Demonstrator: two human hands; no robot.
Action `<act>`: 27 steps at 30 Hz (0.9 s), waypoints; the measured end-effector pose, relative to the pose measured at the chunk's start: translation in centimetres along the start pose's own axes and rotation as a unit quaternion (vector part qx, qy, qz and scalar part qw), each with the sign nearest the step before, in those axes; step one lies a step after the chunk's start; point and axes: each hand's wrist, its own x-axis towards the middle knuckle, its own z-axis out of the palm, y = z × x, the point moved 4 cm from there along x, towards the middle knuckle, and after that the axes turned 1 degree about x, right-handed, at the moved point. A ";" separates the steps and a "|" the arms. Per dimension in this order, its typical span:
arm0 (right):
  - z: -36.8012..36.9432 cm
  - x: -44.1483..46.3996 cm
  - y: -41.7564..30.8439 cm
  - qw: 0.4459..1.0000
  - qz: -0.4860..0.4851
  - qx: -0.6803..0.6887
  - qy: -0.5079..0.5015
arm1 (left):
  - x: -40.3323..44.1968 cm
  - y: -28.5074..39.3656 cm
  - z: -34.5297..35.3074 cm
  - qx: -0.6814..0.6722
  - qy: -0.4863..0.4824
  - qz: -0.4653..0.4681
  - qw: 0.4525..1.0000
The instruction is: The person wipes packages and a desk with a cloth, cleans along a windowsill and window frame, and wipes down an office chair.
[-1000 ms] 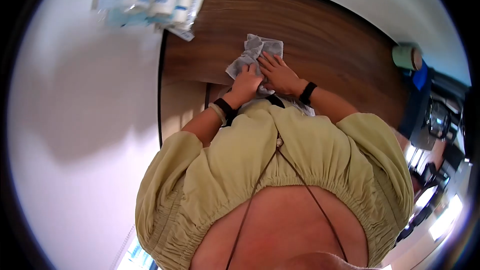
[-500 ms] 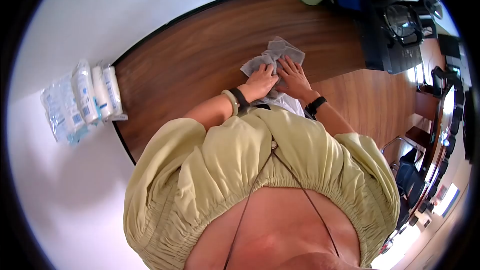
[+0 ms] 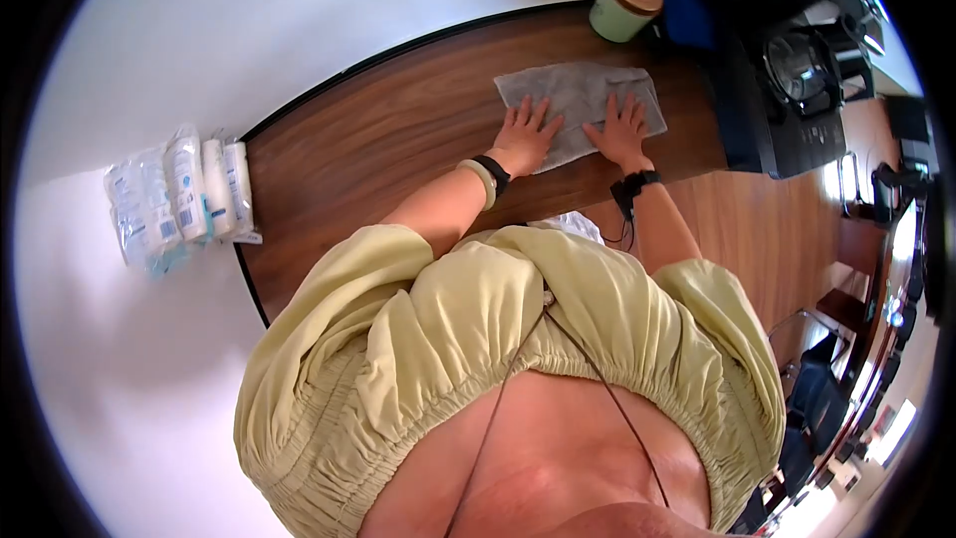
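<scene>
A grey cloth (image 3: 578,90) lies spread out on the brown wooden counter (image 3: 398,110). My left hand (image 3: 528,134) rests with spread fingers on the cloth's left part, its wrist over the bare wood. On the right part of the cloth my right hand (image 3: 621,133) lies flat, fingers apart. Neither hand grips the fabric. The cloth's far edge is slightly uneven, and its right corner shows a few folds.
Plastic-wrapped packs (image 3: 184,189) sit at the counter's left end. A green canister (image 3: 625,8) with a copper-coloured lid stands at the back, beside a dark blue item (image 3: 687,15). Right of it is a black coffee maker with a glass pot (image 3: 794,65). Chairs (image 3: 817,399) stand further right.
The bunched cloth has been opened out flat and now lies further from my body and to the right. Both hands have moved forward with it, and my left fingers have uncurled.
</scene>
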 end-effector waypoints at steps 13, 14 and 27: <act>2.0 2.5 -27.2 0.959 -0.237 0.084 -0.133 | -17.5 -11.6 -3.3 -0.068 -0.035 -0.331 0.941; 3.9 5.3 -28.6 0.936 -0.241 0.195 -0.168 | -18.2 -11.8 -4.8 -0.080 -0.059 -0.352 0.931; -4.7 0.5 -40.3 0.497 0.020 0.837 -0.229 | -19.6 -8.4 -17.8 -0.386 0.365 -0.137 0.836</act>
